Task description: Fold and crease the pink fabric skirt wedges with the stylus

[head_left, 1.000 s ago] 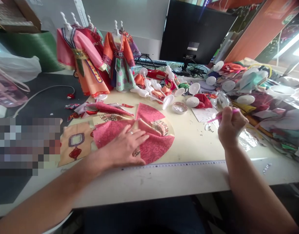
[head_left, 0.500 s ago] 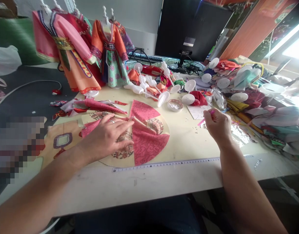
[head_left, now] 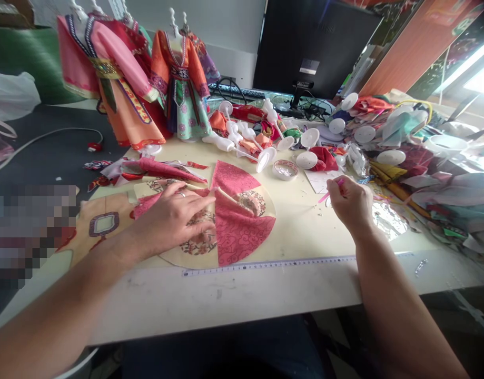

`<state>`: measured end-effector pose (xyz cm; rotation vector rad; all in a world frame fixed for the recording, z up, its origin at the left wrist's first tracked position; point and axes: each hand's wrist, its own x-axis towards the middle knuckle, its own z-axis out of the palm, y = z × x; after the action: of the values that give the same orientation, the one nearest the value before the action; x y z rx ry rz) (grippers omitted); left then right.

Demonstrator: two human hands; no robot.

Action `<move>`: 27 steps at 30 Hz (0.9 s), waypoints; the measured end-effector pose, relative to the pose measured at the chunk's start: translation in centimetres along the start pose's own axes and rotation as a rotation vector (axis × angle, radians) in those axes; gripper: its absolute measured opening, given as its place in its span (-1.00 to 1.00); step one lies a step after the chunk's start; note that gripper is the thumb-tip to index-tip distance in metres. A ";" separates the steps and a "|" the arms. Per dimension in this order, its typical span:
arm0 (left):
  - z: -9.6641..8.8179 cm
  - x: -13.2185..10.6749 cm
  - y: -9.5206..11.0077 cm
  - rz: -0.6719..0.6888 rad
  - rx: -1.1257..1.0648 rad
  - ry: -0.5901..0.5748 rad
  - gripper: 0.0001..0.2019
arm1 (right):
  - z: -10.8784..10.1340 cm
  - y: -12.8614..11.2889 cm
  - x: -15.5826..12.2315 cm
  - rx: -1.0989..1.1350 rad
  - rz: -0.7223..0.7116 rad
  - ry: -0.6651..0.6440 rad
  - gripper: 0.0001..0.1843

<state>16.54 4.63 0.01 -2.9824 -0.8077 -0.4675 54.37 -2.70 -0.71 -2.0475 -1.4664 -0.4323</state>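
My left hand (head_left: pixel 171 217) lies flat, fingers spread, on a round piece of pink and cream patterned fabric (head_left: pixel 237 229) spread on the cream table (head_left: pixel 305 231). A ring sits on one finger. My right hand (head_left: pixel 349 202) is closed around a thin pink stick-like tool (head_left: pixel 331 190), held just above the table to the right of the fabric, near a white paper sheet (head_left: pixel 319 180).
Small doll robes (head_left: pixel 127 79) (head_left: pixel 182 84) hang on stands at the back left. White doll stands (head_left: pixel 261 152), a tape roll (head_left: pixel 285 169), fabric heaps (head_left: pixel 419 158) at right, a monitor (head_left: pixel 313 47) behind, a ruler strip (head_left: pixel 265 265) along the table's front.
My left hand slid left across the fabric, baring its cream floral part. My right hand came down and left toward the fabric with the pink tool.
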 end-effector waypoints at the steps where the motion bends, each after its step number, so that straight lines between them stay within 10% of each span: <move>1: 0.0 0.0 0.0 -0.005 -0.003 -0.004 -0.61 | 0.0 0.0 0.0 0.000 -0.001 0.000 -0.73; 17: -0.1 0.0 -0.2 0.000 0.014 0.012 -0.64 | 0.0 0.0 -0.2 0.134 -0.009 0.082 -0.76; 27: -3.2 -0.9 -2.4 -0.307 -0.271 -0.245 -0.77 | 0.0 -5.9 -2.0 0.891 0.144 0.181 -0.81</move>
<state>13.70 5.95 2.64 -3.2168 -1.3377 -0.2326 48.20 -2.84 -0.33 -1.3349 -1.0985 0.1012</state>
